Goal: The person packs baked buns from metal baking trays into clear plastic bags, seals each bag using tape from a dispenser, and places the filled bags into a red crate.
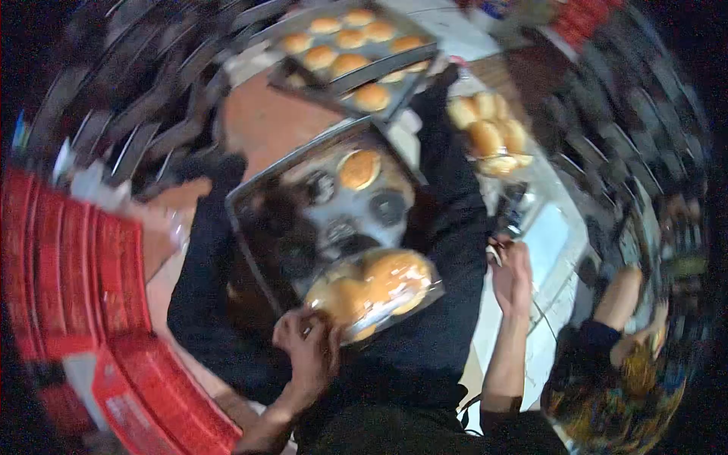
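Observation:
My left hand (pixel 307 349) is closed on the gathered end of a see-through plastic bag of buns (pixel 390 284). The bag lies tilted over the near edge of a dark baking tray (pixel 243 201), in front of my lap. One round bun (pixel 359 169) sits on that tray among dark round marks. Off to the right, my right hand (pixel 512 277) has its fingers curled together beside my leg, near a small shiny dark item (pixel 516 208). Something small and pale shows at its fingertips, too blurred to name.
Stacked trays of buns (pixel 349 38) stand at the far side. More bagged buns (pixel 491 133) lie at the right on a pale surface. Red plastic crates (pixel 83 273) line the left. Another person's arm (pixel 618 299) shows at the far right.

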### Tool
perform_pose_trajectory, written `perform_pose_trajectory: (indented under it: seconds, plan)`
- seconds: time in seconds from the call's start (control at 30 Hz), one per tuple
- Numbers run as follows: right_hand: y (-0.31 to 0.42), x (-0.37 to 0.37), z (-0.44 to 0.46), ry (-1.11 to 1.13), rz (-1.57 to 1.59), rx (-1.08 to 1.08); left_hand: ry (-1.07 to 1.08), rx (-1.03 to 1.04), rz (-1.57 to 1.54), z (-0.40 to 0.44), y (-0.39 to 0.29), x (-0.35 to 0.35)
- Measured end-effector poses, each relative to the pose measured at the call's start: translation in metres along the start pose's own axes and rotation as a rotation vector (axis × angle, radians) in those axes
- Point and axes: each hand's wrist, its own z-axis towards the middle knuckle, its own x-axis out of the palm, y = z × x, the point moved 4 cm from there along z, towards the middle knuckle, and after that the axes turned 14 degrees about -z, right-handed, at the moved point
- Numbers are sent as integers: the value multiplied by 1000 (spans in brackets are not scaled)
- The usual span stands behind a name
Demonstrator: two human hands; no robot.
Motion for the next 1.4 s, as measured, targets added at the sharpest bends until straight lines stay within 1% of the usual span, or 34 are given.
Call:
perform_pose_trajectory:
  seconds: [0.03, 0.07, 0.1, 0.2, 0.27, 0.3, 0.37, 0.4, 0.43, 0.5, 0.53, 0.57, 0.63, 0.67, 0.73, 0.77, 0.83, 0.87, 0.9, 0.97, 1.0, 1.07, 1.1, 1.13, 1.17, 1.23, 1.27, 1.3, 1.33, 1.37, 1.4]
  plan:
    - [8, 22, -16, 104, -14, -118, 53, -76, -25, 0, 0, -1]
    - [17, 43, -28, 146, -307, -280, 24, -60, -42, 2, 1, -1]
    - [19, 60, -39, 187, -386, -354, 28, -71, -57, 5, -1, -4]
    - [30, 125, -76, 297, -776, -506, 6, -75, -83, 5, 2, -5]
    - [21, 152, -94, 332, -1026, -590, 6, -82, -96, 6, 0, -4]
    - [13, 159, -99, 344, -1085, -567, -8, -91, -99, 4, 2, -3]
    - [4, 168, -108, 301, -1061, -577, -25, -74, -135, 3, 6, -2]
    - [3, 173, -110, 316, -1127, -595, -36, -84, -137, 2, 7, -3]
    - [1, 177, -111, 327, -1130, -598, -33, -77, -145, 3, 6, -4]
    - [-8, 180, -107, 257, -1275, -570, -34, -69, -153, 4, 5, -6]
    - [-10, 183, -107, 240, -1321, -601, -31, -77, -161, 4, 5, -6]
    - [-14, 184, -108, 240, -1321, -604, -27, -84, -170, 4, 5, -6]
    - [-18, 184, -109, 150, -1303, -654, -35, -68, -158, 3, 5, -3]
    - [-19, 187, -110, 146, -1302, -656, -38, -58, -145, 1, 4, -2]
    - [-16, 191, -107, 33, -1248, -528, -14, -65, -144, -1, 4, 1]
    - [-11, 195, -103, 27, -1245, -531, 9, -75, -145, -2, 4, 2]
    - [-6, 204, -94, 88, -1558, -522, 1, -55, -127, -3, 2, 4]
    - [-8, 206, -90, 80, -1592, -447, -6, -41, -112, -3, 1, 4]
    - [-6, 208, -89, 71, -1595, -440, 2, -35, -116, -3, 0, 5]
    - [3, 215, -89, 21, -1523, -612, 3, -86, -135, 2, 3, 3]
    - [0, 206, -93, 38, -1462, -642, -1, -81, -132, 5, 5, 3]
    - [-23, 179, -106, -1, -1399, -649, -82, -56, -148, 7, 7, 1]
    - [-34, 165, -113, -35, -1342, -651, -84, -60, -149, 9, 7, 1]
    - [-42, 158, -118, 21, -1327, -603, -87, -89, -164, 12, 7, 0]
    - [-47, 153, -123, 19, -1329, -599, -89, -115, -178, 14, 8, -2]
    - [-60, 144, -124, 28, -1173, -327, -119, -116, -193, 20, 12, -4]
    - [-81, 137, -125, 67, -627, -96, -121, -128, -232, 23, 12, -7]
    - [-96, 127, -127, 52, -420, 121, -125, -144, -272, 25, 12, -9]
    - [-107, 124, -127, 26, -88, 462, -132, -148, -267, 22, 11, -9]
    - [-109, 135, -127, 2, 252, 792, -132, -88, -282, 18, 6, -8]
    - [-105, 148, -122, -51, 325, 910, -132, -27, -295, 11, 0, -7]
